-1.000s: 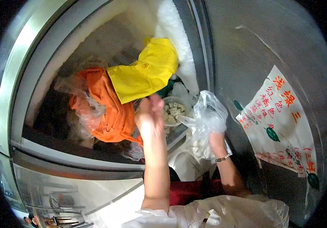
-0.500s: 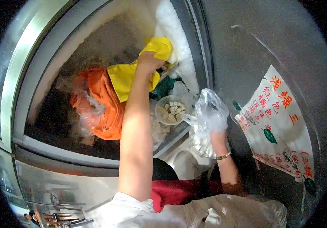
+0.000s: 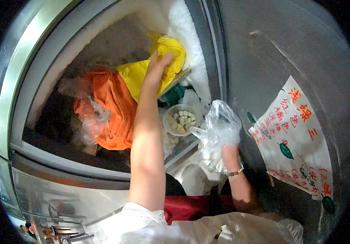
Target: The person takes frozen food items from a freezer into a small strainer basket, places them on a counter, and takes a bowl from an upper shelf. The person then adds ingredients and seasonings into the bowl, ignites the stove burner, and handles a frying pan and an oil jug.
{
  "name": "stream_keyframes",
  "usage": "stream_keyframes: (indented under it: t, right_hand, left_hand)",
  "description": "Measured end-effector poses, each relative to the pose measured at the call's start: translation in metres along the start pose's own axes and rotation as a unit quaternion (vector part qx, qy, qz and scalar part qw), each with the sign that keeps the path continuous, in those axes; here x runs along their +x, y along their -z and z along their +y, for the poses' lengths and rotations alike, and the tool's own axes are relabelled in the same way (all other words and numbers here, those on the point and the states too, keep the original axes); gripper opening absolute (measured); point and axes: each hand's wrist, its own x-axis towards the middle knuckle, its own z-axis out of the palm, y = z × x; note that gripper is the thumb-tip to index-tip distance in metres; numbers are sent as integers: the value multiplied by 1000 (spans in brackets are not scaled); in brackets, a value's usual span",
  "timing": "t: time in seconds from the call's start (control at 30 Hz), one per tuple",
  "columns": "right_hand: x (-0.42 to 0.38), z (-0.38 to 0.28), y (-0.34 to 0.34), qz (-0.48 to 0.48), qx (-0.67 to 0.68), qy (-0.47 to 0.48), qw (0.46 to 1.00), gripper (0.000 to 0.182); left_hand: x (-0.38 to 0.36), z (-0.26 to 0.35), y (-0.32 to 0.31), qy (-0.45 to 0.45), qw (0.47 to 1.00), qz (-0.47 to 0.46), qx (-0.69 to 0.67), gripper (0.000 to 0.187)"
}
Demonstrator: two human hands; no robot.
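My left hand [image 3: 158,69] reaches into the frosted freezer and lies on a yellow cloth [image 3: 136,79], its fingers apart. Beside the cloth is an orange cloth [image 3: 116,110] with clear plastic [image 3: 95,122] on its left side. A round white basket [image 3: 182,120] of pale chunks sits below and to the right of the yellow cloth. My right hand [image 3: 230,156], with a bracelet at the wrist, holds a clear plastic bag [image 3: 217,130] with whitish contents outside the freezer opening. The bag partly hides its fingers.
Thick frost [image 3: 187,44] coats the freezer wall near my left hand. A dark green item [image 3: 175,94] lies between the yellow cloth and the basket. On the right, the grey door [image 3: 264,61] carries a handwritten paper sign [image 3: 299,142]. A metal frame [image 3: 28,53] edges the left.
My left hand has let go of the yellow cloth's upper part, and its fingers are spread over it. The plastic bag and my right hand have shifted slightly left and down.
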Motion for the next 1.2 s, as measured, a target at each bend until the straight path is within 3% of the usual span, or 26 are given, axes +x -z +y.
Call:
stream_keyframes:
  t: [0.03,0.07,0.1,0.13,0.27,0.33,0.37,0.43,0.53,0.63,0.67,0.73,0.77,0.8,0.83,0.87,0.9,0.97,1.0,1.07,1.1,1.17,1.2]
  right_hand:
    - [1,0,-1,1,50,-18,999,30]
    - [1,2,0,-1,58,-25,998,30]
    - [1,3,0,-1,67,-30,997,29]
    - [1,3,0,0,64,-29,998,29]
    - [-1,6,1,2,16,-15,1000,29]
    - [0,8,4,6,7,-12,1000,29]
    - [0,7,6,7,3,-11,1000,29]
    - [1,8,9,10,-1,-11,1000,28]
    - [2,9,10,14,-7,-8,1000,28]
    - [2,9,11,14,-8,-6,1000,28]
    - [2,9,11,13,-8,-5,1000,28]
    - [3,9,13,13,-7,-5,1000,28]
    - [4,10,13,14,-7,-5,1000,28]
    - [4,11,12,14,-9,-6,1000,28]
    - [5,11,11,13,-10,-7,1000,27]
    - [4,11,11,14,-11,-7,1000,27]
    - [5,11,10,13,-12,-6,1000,27]
    - [4,12,10,11,-11,-8,1000,27]
    - [3,13,10,11,-13,-9,1000,27]
    - [4,14,10,12,-14,-9,1000,27]
    - [4,14,10,13,-16,-9,1000,27]
    - [3,13,9,11,-15,-8,1000,27]
    - [3,13,10,12,-15,-9,1000,26]
  left_hand:
    - [-2,-2,-1,-99,994,12,36,68]
    - [-9,1,-8,-101,994,9,37,68]
    - [-19,6,-18,-218,935,67,272,70]
    - [-24,9,-25,-319,805,121,485,73]
    - [-5,1,-32,-232,846,56,477,68]
    - [-10,10,-37,-214,782,60,582,60]
    - [-14,12,-36,-213,782,59,582,60]
    - [-19,18,-31,-319,707,75,627,50]
    - [-24,26,-26,-327,689,16,646,49]
    - [-9,9,-17,-264,666,62,695,45]
    - [-3,3,-10,-263,665,63,696,45]
    - [8,-3,6,-276,774,215,527,38]
    - [9,1,8,-276,774,214,528,38]
    - [10,6,11,-225,881,262,324,34]
    - [10,10,14,-161,937,295,101,30]
    - [11,14,17,-159,945,283,-31,23]
    - [9,15,19,-159,945,284,-30,23]
    - [3,25,21,-11,964,260,-53,25]
    - [1,30,19,-9,964,260,-52,25]
    - [1,37,16,63,984,168,5,29]
    - [16,28,20,64,983,169,5,29]
    - [39,19,22,137,964,155,170,37]
    - [44,24,19,188,959,156,143,35]
